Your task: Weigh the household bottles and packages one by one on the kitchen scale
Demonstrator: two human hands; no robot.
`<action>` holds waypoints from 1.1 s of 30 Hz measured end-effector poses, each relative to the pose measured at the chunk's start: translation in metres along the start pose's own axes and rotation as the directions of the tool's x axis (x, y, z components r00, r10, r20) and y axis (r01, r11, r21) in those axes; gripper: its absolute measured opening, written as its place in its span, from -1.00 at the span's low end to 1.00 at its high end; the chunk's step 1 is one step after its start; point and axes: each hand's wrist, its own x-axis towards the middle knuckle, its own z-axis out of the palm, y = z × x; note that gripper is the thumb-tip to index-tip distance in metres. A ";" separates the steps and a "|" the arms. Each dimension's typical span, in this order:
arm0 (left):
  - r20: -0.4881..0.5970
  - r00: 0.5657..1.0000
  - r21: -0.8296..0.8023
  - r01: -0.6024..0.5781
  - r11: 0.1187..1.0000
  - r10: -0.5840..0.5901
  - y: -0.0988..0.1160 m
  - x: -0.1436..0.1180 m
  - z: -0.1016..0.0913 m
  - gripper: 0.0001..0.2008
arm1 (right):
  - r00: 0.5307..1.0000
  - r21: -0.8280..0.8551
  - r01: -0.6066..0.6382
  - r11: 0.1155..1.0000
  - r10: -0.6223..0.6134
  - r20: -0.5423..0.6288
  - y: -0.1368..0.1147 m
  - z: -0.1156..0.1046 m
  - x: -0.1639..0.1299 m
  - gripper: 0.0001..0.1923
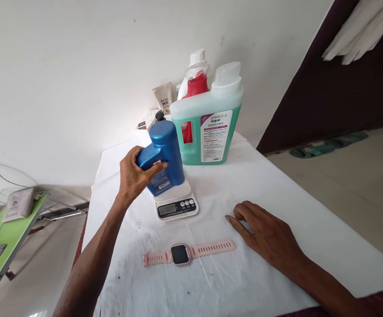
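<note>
My left hand grips a blue bottle that stands tilted on a small white kitchen scale. The scale's display faces me and its reading is too small to tell. My right hand rests flat on the white tablecloth, fingers together, holding nothing. Just left of that hand lies a pink smartwatch with its strap stretched out flat.
Behind the scale stand a large green detergent jug, a red bottle, a white-capped bottle and a cream tube against the wall. A green table sits at the left. Green slippers lie on the floor at the right.
</note>
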 end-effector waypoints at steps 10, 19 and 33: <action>-0.085 0.995 0.006 0.056 0.998 -0.055 -0.006 -0.026 0.001 -0.19 | 1.000 0.019 -0.001 1.000 0.001 0.018 0.001 0.000 -0.003 -0.71; -0.294 0.903 -0.223 0.255 0.941 -0.314 -0.023 -0.118 -0.031 -0.41 | 0.997 0.041 0.024 0.999 -0.027 0.066 -0.004 -0.005 -0.010 -0.75; -0.182 0.946 -0.219 0.229 0.948 -0.270 -0.043 -0.102 0.003 -0.43 | 0.981 -0.025 0.180 0.983 -0.178 0.074 0.004 -0.027 -0.009 -0.79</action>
